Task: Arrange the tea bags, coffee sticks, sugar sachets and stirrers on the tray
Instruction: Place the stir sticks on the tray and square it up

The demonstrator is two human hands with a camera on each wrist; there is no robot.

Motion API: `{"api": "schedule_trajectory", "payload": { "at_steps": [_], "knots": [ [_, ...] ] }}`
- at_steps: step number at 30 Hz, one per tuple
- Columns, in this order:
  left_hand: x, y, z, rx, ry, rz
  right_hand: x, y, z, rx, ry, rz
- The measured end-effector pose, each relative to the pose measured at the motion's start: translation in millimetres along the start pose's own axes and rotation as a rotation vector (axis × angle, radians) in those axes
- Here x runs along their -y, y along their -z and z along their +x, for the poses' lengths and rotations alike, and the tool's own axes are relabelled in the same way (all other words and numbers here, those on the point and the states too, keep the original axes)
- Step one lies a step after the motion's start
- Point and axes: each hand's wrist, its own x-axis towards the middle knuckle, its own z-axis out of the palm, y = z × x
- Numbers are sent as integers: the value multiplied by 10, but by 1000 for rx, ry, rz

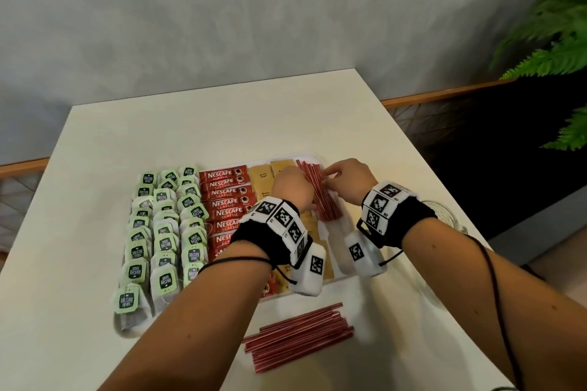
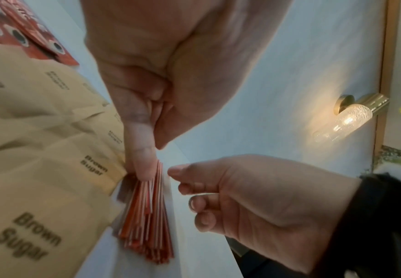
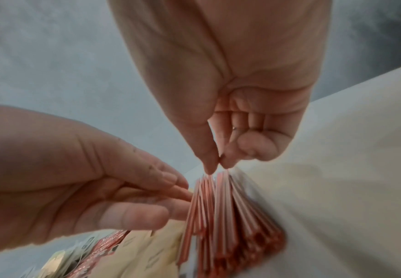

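Note:
A white tray (image 1: pixel 337 233) holds rows of green-tagged tea bags (image 1: pixel 165 232), red coffee sticks (image 1: pixel 225 194), brown sugar sachets (image 1: pixel 262 174) and, at its far right, a bundle of red stirrers (image 1: pixel 324 200). My left hand (image 1: pixel 293 184) lies against the bundle's left side. Its fingers are straight and its thumb (image 2: pixel 144 159) presses on the stirrers (image 2: pixel 147 216). My right hand (image 1: pixel 343 181) is at the bundle's far right end, where thumb and forefinger (image 3: pixel 216 165) pinch the tips of the stirrers (image 3: pixel 225 216). A second heap of stirrers (image 1: pixel 298 336) lies on the table in front of the tray.
A clear glass (image 1: pixel 444 216) stands by my right wrist near the table's right edge. Beyond that edge are a dark drop and a fern (image 1: pixel 556 41). A lit wall lamp (image 2: pixel 347 118) hangs on the grey wall behind.

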Motion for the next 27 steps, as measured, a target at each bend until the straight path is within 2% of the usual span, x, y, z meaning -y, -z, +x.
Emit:
{"api": "schedule_trajectory", "payload": {
  "at_steps": [3, 6, 10, 14, 16, 20, 27],
  "knots": [
    [25, 36, -93, -74, -18, -79, -24, 53, -72, -9, 50, -65],
    [61, 80, -178, -116, -104, -94, -73, 80, -181, 29, 167, -199],
    [98, 141, -237, -98, -257, 323, -173, -2, -205, 164, 280, -434],
    [70, 73, -248, 91, -282, 679, -178, 1, -231, 189, 289, -471],
    [50, 20, -265, 136, -260, 738, -153, 44, -248, 175, 306, -528],
    [7, -54, -256, 126, -248, 870, -97, 68, -248, 203, 311, -732],
    [-76, -58, -125, 96, -244, 909, -31, 50, -168, 185, 300, -708]
  ]
}}
